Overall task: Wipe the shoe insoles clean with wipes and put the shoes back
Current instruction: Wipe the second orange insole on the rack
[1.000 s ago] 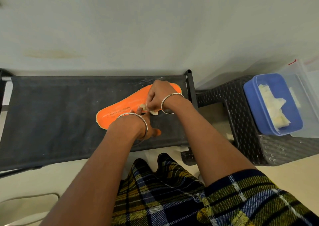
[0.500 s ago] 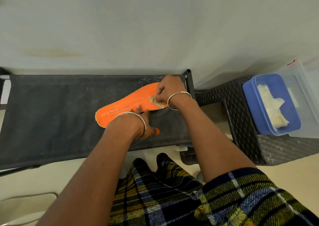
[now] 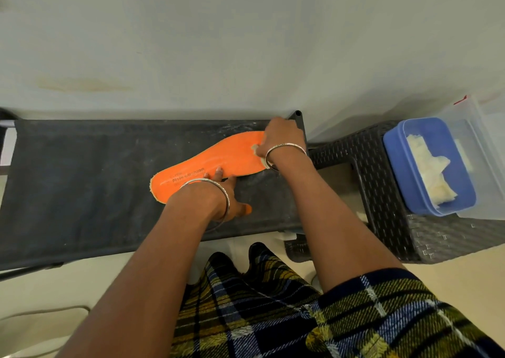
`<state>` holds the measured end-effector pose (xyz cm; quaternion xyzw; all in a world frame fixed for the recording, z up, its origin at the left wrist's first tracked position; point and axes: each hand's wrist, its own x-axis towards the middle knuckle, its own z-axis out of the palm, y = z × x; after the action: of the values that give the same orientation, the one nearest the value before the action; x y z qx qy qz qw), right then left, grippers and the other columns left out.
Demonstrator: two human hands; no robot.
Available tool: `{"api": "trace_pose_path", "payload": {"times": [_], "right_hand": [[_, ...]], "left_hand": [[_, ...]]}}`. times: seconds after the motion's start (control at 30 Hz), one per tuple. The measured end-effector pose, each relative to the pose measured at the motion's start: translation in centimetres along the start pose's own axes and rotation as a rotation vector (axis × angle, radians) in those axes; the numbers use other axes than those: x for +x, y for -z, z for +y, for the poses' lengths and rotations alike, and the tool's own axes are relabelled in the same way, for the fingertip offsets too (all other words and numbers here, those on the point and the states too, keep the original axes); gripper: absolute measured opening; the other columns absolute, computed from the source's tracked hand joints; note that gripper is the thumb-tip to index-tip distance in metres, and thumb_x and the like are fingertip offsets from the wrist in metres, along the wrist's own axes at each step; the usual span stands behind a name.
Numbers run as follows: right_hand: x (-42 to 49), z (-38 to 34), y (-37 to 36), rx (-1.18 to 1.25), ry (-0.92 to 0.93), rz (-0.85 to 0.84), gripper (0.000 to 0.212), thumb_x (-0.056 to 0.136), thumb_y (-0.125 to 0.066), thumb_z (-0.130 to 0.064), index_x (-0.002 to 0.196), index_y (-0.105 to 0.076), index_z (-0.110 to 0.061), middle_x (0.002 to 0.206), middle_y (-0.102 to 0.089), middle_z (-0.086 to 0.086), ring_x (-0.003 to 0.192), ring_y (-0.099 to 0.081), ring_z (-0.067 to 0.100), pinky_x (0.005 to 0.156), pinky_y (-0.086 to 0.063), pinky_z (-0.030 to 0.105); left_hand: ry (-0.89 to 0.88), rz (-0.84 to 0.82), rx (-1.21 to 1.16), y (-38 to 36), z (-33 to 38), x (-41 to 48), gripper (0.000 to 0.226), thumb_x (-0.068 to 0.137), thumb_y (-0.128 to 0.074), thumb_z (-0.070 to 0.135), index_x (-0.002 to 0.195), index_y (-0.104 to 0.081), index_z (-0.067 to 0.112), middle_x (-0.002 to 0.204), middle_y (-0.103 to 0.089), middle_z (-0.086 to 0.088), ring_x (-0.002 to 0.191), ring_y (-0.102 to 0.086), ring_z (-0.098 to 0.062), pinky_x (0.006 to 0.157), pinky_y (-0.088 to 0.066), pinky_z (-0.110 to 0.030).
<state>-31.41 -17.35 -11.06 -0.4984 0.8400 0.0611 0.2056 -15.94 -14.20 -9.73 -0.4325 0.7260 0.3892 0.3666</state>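
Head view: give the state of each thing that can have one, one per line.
Insole: flat on the rack, print up.
Wipe: bunched, pressed on the insole's right end.
Right hand: grips the wipe.
Left hand: fingers press the insole's near edge.
Blue box: open, wipes inside.

Thin silver bangle [image 3: 224, 196] on the left wrist, matching silver bangle [image 3: 287, 145] on the right wrist, bare forearms, short plaid sleeve [image 3: 396, 300] on the right arm, plaid garment [image 3: 254, 311] in navy, olive-yellow and white
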Motion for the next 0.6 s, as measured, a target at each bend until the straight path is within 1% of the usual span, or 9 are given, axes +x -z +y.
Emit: {"api": "trace_pose_path", "payload": {"times": [0.07, 0.13, 0.2, 0.23, 0.33, 0.4, 0.47, 0.53, 0.6], "right_hand": [[-0.1, 0.1, 0.1, -0.069, -0.03, 0.04, 0.034, 0.089, -0.072, -0.022, 0.118, -0.062, -0.008, 0.121, -0.065, 0.013, 0.11, -0.064, 0.033, 0.076, -0.049, 0.035], [-0.2, -0.4, -0.3, -0.1, 0.039, 0.036, 0.027, 0.09, -0.069, -0.016, 0.115, -0.062, -0.008, 0.116, -0.066, 0.013, 0.106, -0.065, 0.033, 0.074, -0.048, 0.035], [-0.7, -1.1, -0.6, -0.044, 0.103, -0.034, 0.026, 0.083, -0.076, -0.02, 0.104, -0.066, -0.008, 0.101, -0.068, 0.011, 0.093, -0.067, 0.03, 0.071, -0.049, 0.031], [-0.8, -1.1, -0.9, 0.003, 0.112, -0.096, 0.026, 0.078, -0.079, -0.022, 0.097, -0.069, -0.008, 0.092, -0.069, 0.008, 0.086, -0.067, 0.027, 0.074, -0.052, 0.03], [-0.8, -0.7, -0.8, 0.154, 0.079, -0.18, 0.023, 0.067, -0.084, -0.024, 0.082, -0.075, -0.01, 0.084, -0.074, 0.007, 0.079, -0.071, 0.025, 0.078, -0.061, 0.04], [-0.4, 0.0, -0.5, 0.157, 0.013, -0.157, 0.034, 0.068, -0.086, -0.034, 0.089, -0.074, -0.01, 0.092, -0.074, 0.009, 0.086, -0.072, 0.027, 0.081, -0.06, 0.039], [-0.2, 0.5, -0.3, 0.021, -0.02, -0.074, 0.047, 0.074, -0.083, -0.039, 0.106, -0.066, -0.009, 0.11, -0.069, 0.012, 0.102, -0.067, 0.03, 0.085, -0.056, 0.036], [-0.4, 0.0, -0.3, -0.054, 0.03, -0.006, 0.044, 0.082, -0.078, -0.031, 0.115, -0.06, -0.009, 0.119, -0.063, 0.015, 0.111, -0.062, 0.034, 0.087, -0.052, 0.039], [-0.7, -0.9, -0.8, -0.082, 0.119, 0.019, 0.034, 0.088, -0.072, -0.022, 0.117, -0.06, -0.009, 0.12, -0.063, 0.014, 0.112, -0.061, 0.035, 0.085, -0.051, 0.039]], "left_hand": [[0.0, -0.001, -0.004, -0.1, 0.0, 0.0, 0.086, 0.095, -0.045, 0.056, 0.154, 0.012, 0.028, 0.16, 0.022, -0.002, 0.148, 0.011, -0.033, 0.119, -0.008, -0.054], [0.009, 0.003, -0.005, -0.1, 0.0, 0.0, 0.086, 0.095, -0.046, 0.056, 0.154, 0.011, 0.028, 0.16, 0.022, -0.002, 0.148, 0.012, -0.032, 0.119, -0.007, -0.054], [0.013, 0.004, -0.007, -0.1, 0.2, 0.0, 0.086, 0.095, -0.046, 0.056, 0.154, 0.011, 0.029, 0.16, 0.022, -0.002, 0.148, 0.012, -0.032, 0.119, -0.007, -0.054], [0.013, 0.004, -0.007, -0.1, 0.2, 0.0, 0.086, 0.095, -0.046, 0.055, 0.154, 0.011, 0.029, 0.16, 0.022, -0.002, 0.148, 0.012, -0.032, 0.119, -0.007, -0.054], [0.013, 0.006, 0.008, 0.1, 0.4, -0.2, 0.086, 0.095, -0.045, 0.055, 0.154, 0.012, 0.028, 0.16, 0.022, -0.003, 0.148, 0.011, -0.033, 0.119, -0.007, -0.053], [0.012, 0.007, 0.016, 0.1, 0.5, -0.2, 0.086, 0.096, -0.044, 0.055, 0.154, 0.011, 0.026, 0.16, 0.022, -0.004, 0.148, 0.011, -0.033, 0.119, -0.007, -0.052], [0.011, 0.01, 0.012, 0.1, 0.5, -0.2, 0.086, 0.096, -0.045, 0.055, 0.154, 0.011, 0.025, 0.16, 0.022, -0.005, 0.148, 0.011, -0.034, 0.119, -0.008, -0.053], [0.015, 0.013, 0.007, 0.0, 0.4, -0.1, 0.086, 0.095, -0.045, 0.055, 0.154, 0.011, 0.026, 0.16, 0.022, -0.005, 0.148, 0.011, -0.034, 0.119, -0.008, -0.053], [0.025, 0.014, 0.01, -0.1, 0.3, -0.1, 0.086, 0.095, -0.045, 0.056, 0.154, 0.011, 0.026, 0.16, 0.022, -0.004, 0.148, 0.011, -0.033, 0.119, -0.008, -0.053]]}}
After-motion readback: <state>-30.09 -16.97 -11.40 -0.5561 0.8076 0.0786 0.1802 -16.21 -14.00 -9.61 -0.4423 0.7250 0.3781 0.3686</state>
